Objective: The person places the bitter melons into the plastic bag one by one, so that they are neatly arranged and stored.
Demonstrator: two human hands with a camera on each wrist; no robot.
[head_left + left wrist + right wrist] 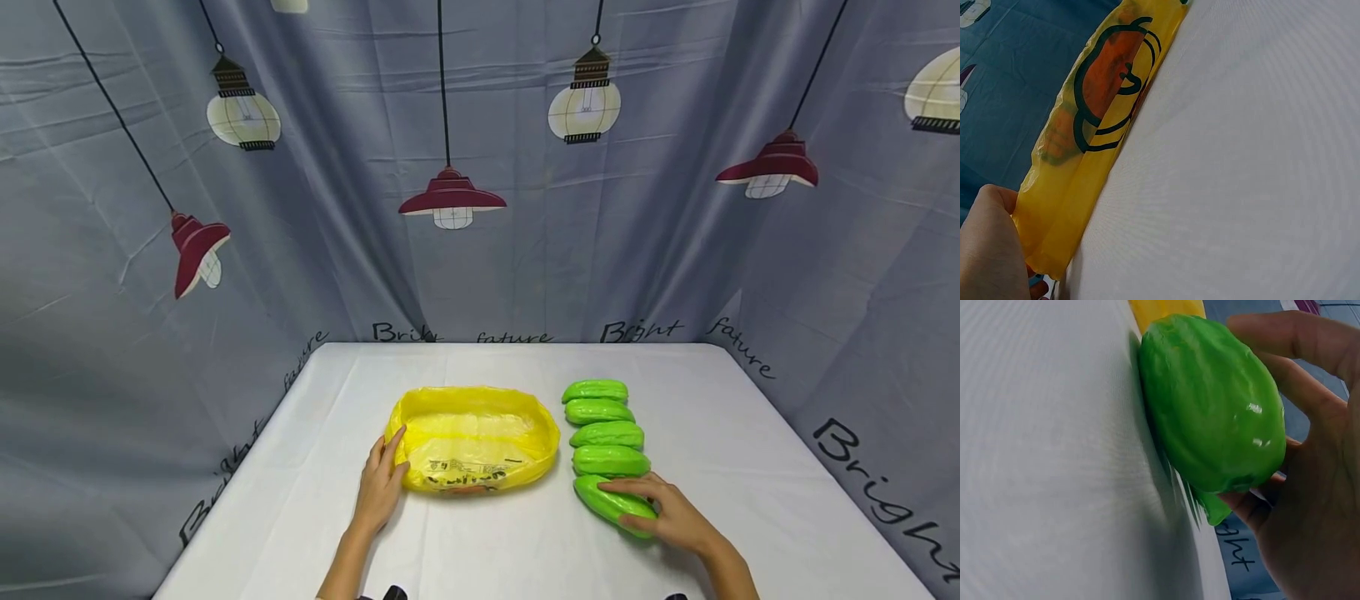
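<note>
A yellow plastic bag (pixel 480 429) stands with its mouth spread wide on the white table. My left hand (pixel 380 483) holds its left end, fingertips over the rim; part of this hand is hidden behind the bag in the left wrist view. The bag's front (pixel 1079 181) carries an orange and dark green cartoon print there. To its right, several long, ridged green gourds (pixel 609 434) lie in a column. My right hand (pixel 671 510) grips the nearest green gourd (pixel 1213 406), thumb and fingers on opposite sides; this one lies slanted compared with the others.
White cloth covers the table (pixel 517 550). Behind and at both sides hangs a grey-blue curtain (pixel 510 275) printed with lamps and lettering. Two small dark objects (pixel 394 592) show at the bottom edge of the head view, near the wrists.
</note>
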